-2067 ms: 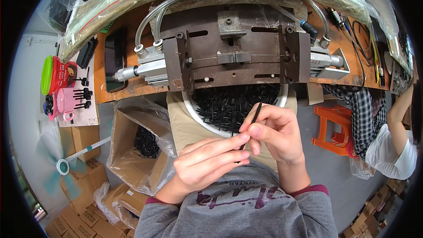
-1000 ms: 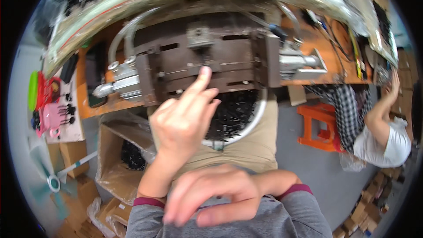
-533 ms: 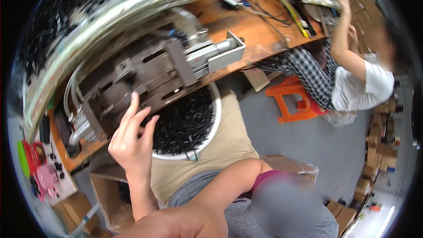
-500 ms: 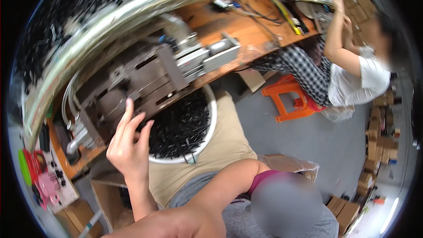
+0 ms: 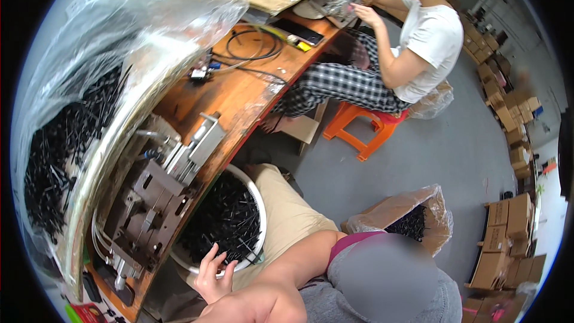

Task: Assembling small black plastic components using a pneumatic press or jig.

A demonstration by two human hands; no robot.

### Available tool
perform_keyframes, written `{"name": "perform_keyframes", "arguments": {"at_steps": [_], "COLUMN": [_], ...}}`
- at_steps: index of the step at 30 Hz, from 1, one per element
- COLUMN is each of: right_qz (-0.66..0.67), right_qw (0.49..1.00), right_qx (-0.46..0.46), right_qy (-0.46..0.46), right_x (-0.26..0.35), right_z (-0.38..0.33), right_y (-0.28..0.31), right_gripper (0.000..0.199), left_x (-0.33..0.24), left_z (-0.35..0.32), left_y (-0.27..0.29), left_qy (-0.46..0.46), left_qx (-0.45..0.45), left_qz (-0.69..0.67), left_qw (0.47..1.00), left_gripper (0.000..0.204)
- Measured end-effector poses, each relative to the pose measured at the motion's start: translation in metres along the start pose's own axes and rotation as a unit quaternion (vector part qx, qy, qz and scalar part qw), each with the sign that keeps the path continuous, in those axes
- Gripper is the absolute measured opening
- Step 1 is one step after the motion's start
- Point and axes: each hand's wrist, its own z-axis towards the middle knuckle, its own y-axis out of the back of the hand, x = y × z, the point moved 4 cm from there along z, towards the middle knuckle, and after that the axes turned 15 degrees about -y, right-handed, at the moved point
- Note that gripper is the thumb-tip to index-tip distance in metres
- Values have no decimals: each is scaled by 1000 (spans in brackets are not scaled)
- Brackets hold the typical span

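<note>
My left hand (image 5: 212, 275) is raised at the near rim of a white bucket (image 5: 262, 209), its fingers apart and nothing held in them. Thin black pieces (image 5: 218, 215) fill the bucket, which stands beside my tan-trousered leg below the bench edge. To the left of it, a dark metal fixture (image 5: 146, 218) with a cylinder at its far end (image 5: 200, 137) sits on the wooden bench. My right arm (image 5: 269, 290) crosses the lower part of the view and runs out at the bottom edge; the right hand is out of sight.
Clear plastic (image 5: 161, 18) lines a large container of black pieces (image 5: 57, 155) along the left. Cables (image 5: 254, 42) and a dark phone-like slab (image 5: 299, 31) lie on the bench (image 5: 245, 87). A co-worker (image 5: 433, 39) sits on an orange stool (image 5: 362, 137). An open carton (image 5: 371, 209) stands behind me.
The view has swung, bringing more bench and the co-worker's far work area into sight. My left hand has drawn back from near the fixture to the bucket's near rim.
</note>
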Motion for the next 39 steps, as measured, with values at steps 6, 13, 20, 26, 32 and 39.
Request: {"name": "perform_keyframes", "arguments": {"at_steps": [6,13,20,26,32,39], "right_qz": [-363,-445,-673,-706,-723,-705], "right_qw": [900,639,478,496,472,457], "right_qx": [-178,-466,-335,-236,-211,-195], "right_qy": [-164,-419,-454,-448,-458,-506], "right_x": [16,-25,-70,-80,-85,-89], "right_z": [-40,-166,-225,-216,-229,-243], "right_y": [0,47,50,68,71,66], "right_gripper": [25,33,20,20,18,18], "left_x": [22,22,113,196,214,221], "left_z": [-19,-41,-124,-167,-162,-168], "left_y": [-18,17,26,10,-14,-26], "left_qy": [40,175,280,384,478,431], "left_qx": [-21,16,-143,-221,-110,-110], "left_qz": [46,92,112,101,-27,73], "left_qw": [998,980,943,891,871,893], "left_gripper": [48,43,39,55,48,58]}}
